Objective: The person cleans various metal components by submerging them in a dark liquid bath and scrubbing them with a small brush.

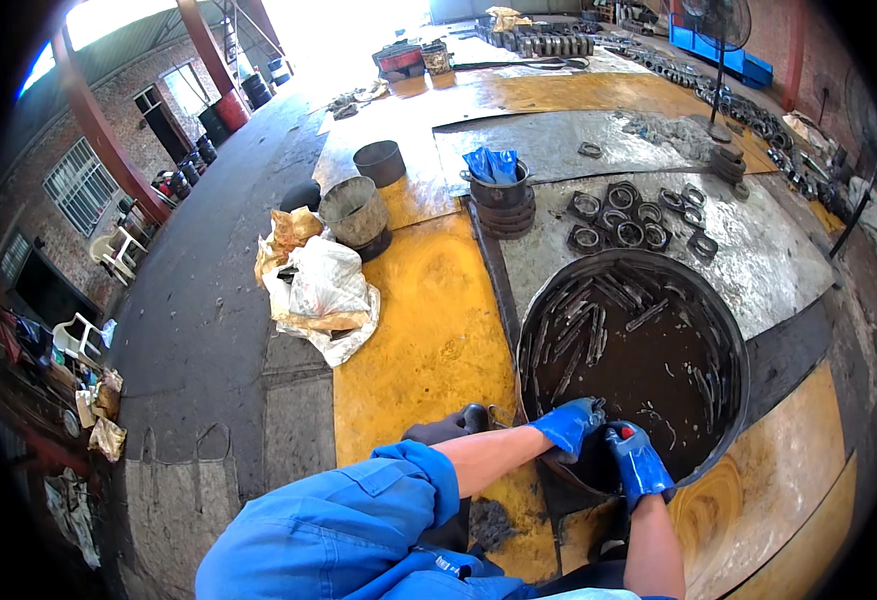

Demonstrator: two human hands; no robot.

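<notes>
A wide, round, dark tub (746,372) stands in front of me, holding several long dark strips (599,335) over a brown bottom. My left hand (571,426), in a blue glove, is over the near left part of the tub with its fingers curled in. Close beside it, over the near rim, my right hand (640,463) also wears a blue glove, its fingers bent together. A small red bit shows at the right fingertips. Whatever lies between the fingers of either hand is too small or hidden to make out.
Dark square ring parts (627,215) lie beyond the tub on metal sheeting. A pot with a blue plastic bag (494,165) sits on stacked rings. Left of it are a grey bucket (354,210) and a white sack (324,290). A standing fan (719,25) is farther back.
</notes>
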